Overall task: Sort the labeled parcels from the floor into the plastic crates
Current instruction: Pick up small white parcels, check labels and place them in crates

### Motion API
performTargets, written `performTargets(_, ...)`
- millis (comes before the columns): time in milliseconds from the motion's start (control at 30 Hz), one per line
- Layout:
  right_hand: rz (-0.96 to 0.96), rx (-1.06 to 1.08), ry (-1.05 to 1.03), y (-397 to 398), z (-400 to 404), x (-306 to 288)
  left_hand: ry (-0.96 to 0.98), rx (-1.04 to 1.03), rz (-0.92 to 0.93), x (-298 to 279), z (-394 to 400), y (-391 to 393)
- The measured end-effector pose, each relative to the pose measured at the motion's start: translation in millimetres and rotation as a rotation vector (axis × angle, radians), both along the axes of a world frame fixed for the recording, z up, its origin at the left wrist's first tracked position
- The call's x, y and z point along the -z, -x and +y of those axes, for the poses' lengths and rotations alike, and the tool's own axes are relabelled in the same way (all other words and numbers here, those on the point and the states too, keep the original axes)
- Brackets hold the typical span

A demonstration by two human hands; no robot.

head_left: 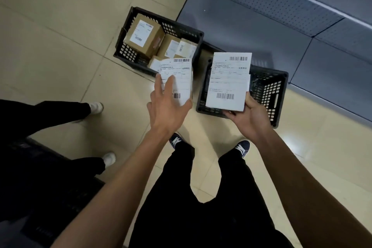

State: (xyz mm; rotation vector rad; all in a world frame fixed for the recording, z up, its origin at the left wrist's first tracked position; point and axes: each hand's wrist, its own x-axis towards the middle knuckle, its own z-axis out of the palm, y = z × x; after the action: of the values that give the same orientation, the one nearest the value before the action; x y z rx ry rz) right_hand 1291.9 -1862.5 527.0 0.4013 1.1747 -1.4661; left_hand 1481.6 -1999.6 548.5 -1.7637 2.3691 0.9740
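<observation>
Two labeled parcels are held up over the floor, one in each hand. The right hand grips the lower edge of the right parcel, thumb on top and fingers curled underneath; its white label faces the camera, with a barcode at the top right, another near the bottom, and lines of small print between them. A few bolder Chinese characters sit at the right of the upper block, too small to read surely. The left hand holds the left parcel from the side, thumb hooked at its lower right edge, fingers spread straight across the label and covering part of the text. That label has the same layout: barcode at top right, a second lower down, and bold characters on the right.

Below the arms stand the wearer's dark trousers and dark blue shoes with white laces. At the left, another person's black trouser legs and white shoes rest on the beige tiled floor.

Behind the right parcel sits a dark plastic crate with perforated sides, its contents largely hidden. Farther off, behind the left parcel, a second crate holds several brown cardboard boxes bearing white shipping labels, print illegible. Grey metal shelving with a perforated back panel rises beyond.
</observation>
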Motion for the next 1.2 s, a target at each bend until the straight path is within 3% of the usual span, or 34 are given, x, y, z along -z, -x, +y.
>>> performTargets(200, -0.043, 0.045, 0.005, -18.8, -45.0, 11.1, 0.013, 0.045, -0.020, 5.8, -51.4, -1.1)
performTargets(467, -0.075, 0.023, -0.002, 22.1, -75.9, 38.3, 0.008, 0.031, -0.043, 26.0, -85.6, 25.6)
performTargets(633, -0.052, -0.043, -0.069, 38.5, -103.8, 63.1, -0.097, -0.156, 0.041, 58.4, -113.7, 33.4)
performTargets(833, -0.146, -0.008, -0.113, 31.8, -145.9, 115.7, -0.159, -0.291, 0.051, 131.7, -153.2, 21.3)
performTargets(1200, -0.049, -0.196, -0.200, -26.4, -263.3, 264.0, -0.235, -0.435, 0.088, 320.8, -257.8, -17.0)
